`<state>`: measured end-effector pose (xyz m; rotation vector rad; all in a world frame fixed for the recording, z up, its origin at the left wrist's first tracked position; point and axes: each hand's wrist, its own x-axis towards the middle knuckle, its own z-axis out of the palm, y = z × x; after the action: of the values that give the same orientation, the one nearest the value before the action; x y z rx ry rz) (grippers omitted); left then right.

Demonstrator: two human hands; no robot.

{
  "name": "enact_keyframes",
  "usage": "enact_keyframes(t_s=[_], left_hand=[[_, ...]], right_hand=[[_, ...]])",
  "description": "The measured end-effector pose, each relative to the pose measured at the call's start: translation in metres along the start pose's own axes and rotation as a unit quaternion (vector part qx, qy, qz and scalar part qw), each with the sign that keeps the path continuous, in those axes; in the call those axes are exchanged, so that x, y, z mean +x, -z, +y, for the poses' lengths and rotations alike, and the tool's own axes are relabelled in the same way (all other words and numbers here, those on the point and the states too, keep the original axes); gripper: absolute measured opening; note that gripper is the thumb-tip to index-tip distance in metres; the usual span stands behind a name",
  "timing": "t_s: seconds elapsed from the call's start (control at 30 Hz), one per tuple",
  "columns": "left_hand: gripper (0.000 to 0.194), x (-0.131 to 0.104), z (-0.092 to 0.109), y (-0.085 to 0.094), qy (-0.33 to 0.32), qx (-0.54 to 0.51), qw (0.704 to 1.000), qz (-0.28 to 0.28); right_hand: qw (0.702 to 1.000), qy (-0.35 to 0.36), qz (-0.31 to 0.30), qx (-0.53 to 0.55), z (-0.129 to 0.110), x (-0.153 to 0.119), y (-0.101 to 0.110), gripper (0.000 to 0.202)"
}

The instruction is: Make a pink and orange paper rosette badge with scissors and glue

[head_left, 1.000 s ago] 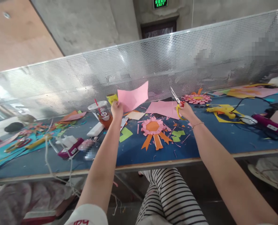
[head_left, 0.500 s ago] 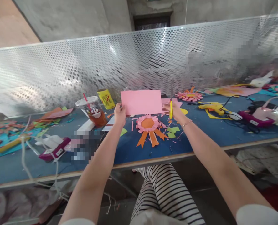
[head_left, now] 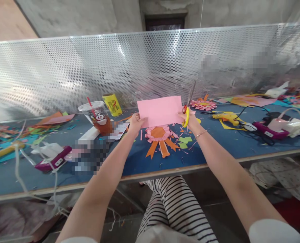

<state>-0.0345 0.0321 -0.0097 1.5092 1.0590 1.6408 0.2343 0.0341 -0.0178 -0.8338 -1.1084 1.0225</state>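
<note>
A pink sheet of paper [head_left: 160, 109] is held up above the table between both my hands. My left hand [head_left: 136, 123] pinches its lower left corner, thumb in front. At the right edge, my right hand [head_left: 188, 118] has its thumb on the sheet and also carries yellow-handled scissors [head_left: 186, 116], blades pointing up. Just below the sheet lies a paper rosette [head_left: 158, 133] with a pink pleated rim, an orange centre and orange ribbon tails. Green paper scraps [head_left: 184, 141] lie to its right.
To the left stand a plastic cup of brown drink [head_left: 99, 119] and a yellow can [head_left: 112, 104]. A second rosette [head_left: 203, 104], a yellow glue gun [head_left: 227, 117] and purple power strips [head_left: 269, 131] with cords lie around. A perforated metal panel [head_left: 89, 71] closes the back.
The pink sheet has shifted right and tilted slightly. My left hand has moved right, its thumb now over the sheet's front. The scissors have tipped to the right.
</note>
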Motion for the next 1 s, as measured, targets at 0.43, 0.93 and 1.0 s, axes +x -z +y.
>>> enact_keyframes(t_s=[0.43, 0.93, 1.0], left_hand=[[0.05, -0.016, 0.012, -0.022, 0.215, -0.105, 0.969, -0.057], [0.036, -0.02, 0.021, -0.011, 0.131, -0.122, 0.963, -0.203], [0.037, -0.022, 0.025, -0.013, 0.122, -0.16, 0.964, -0.174]], right_hand=[[0.991, -0.016, -0.085, 0.097, -0.007, -0.007, -0.003, 0.041], [0.988, 0.048, -0.058, 0.136, -0.025, -0.01, -0.007, 0.047], [0.996, 0.035, -0.042, 0.069, -0.025, -0.01, -0.008, 0.046]])
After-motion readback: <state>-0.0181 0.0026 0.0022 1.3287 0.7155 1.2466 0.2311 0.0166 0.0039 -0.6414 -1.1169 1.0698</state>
